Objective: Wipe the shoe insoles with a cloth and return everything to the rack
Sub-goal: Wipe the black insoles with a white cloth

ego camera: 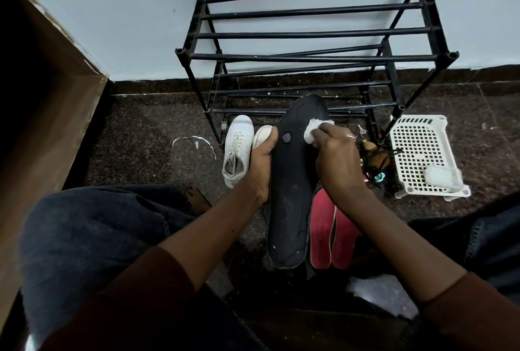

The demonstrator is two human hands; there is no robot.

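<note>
A long black insole (pixel 292 198) is held up in front of me, toe end pointing toward the rack. My left hand (pixel 261 164) grips its left edge, thumb on top. My right hand (pixel 334 162) pinches a small white cloth (pixel 313 131) and presses it on the insole's upper right part. Two red insoles (pixel 326 232) lie on the floor under my right wrist. A pair of white shoes (pixel 237 150) stands on the floor by the rack's left leg. The black metal rack (pixel 309 57) stands against the wall with bare shelves.
A white perforated plastic basket (pixel 422 153) holding a small translucent box (pixel 443 177) sits right of the rack. Dark shoes with orange and teal parts (pixel 375 162) lie between it and my right hand. A brown wooden door frame (pixel 47 97) is at left. My knees flank the floor space.
</note>
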